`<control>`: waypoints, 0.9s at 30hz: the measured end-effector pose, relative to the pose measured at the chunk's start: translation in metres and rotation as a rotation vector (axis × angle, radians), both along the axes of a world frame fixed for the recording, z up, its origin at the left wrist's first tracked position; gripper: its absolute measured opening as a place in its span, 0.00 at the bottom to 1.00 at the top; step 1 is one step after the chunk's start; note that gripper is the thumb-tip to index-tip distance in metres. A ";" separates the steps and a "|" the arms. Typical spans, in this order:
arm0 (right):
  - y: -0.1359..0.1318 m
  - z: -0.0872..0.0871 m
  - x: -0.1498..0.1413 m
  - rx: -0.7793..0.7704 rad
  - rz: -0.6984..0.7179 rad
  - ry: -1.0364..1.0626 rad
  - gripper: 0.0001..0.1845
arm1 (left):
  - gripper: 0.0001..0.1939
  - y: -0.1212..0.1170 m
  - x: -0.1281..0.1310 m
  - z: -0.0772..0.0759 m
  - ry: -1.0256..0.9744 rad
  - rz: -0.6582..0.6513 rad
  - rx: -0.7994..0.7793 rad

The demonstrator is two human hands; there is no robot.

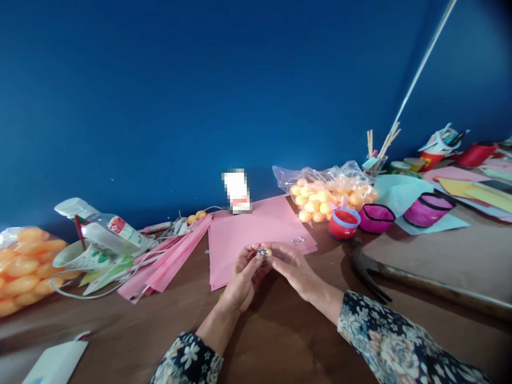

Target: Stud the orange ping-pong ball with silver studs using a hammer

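Observation:
My left hand (245, 280) and my right hand (294, 266) meet over the near edge of a stack of pink paper (252, 229). Between their fingertips is a small shiny metal piece (263, 255), silver with a bit of yellow; its exact kind is too small to make out. Both thumbs press on it from the near side, and the other fingers curl behind it. A few small clear or silver bits (298, 241) lie on the paper just beyond my right hand.
Right of the paper are a bag of orange balls (318, 200), a red cup (344, 224), magenta fabric cups (376, 218) and a claw hammer (420, 280). To the left lie pink strips (172, 258), a plastic bottle (124, 229) and another ball bag (28, 266). A blue wall (200, 96) stands behind.

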State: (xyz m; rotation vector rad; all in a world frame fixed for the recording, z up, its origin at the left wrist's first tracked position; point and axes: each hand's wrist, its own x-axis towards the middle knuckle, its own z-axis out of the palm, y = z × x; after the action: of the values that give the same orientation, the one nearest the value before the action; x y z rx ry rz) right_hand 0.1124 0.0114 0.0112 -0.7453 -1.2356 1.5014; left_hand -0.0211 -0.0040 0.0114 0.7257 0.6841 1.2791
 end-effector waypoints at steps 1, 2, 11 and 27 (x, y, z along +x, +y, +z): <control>0.000 -0.001 0.000 -0.012 -0.007 0.008 0.16 | 0.08 0.000 0.000 0.000 -0.003 -0.005 0.002; 0.000 -0.001 0.000 -0.019 -0.011 0.012 0.16 | 0.08 0.000 0.000 0.000 -0.006 -0.010 0.002; -0.001 0.006 0.000 -0.069 0.011 0.111 0.13 | 0.08 -0.002 0.000 0.002 -0.032 -0.024 -0.012; 0.000 0.003 0.003 -0.173 0.059 0.229 0.09 | 0.08 -0.004 0.001 0.004 0.007 -0.034 -0.034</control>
State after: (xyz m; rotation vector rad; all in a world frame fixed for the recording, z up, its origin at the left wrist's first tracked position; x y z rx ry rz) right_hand 0.1152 0.0115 0.0144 -0.6324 -0.9727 1.7065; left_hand -0.0197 -0.0077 0.0150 0.7118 0.6949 1.2321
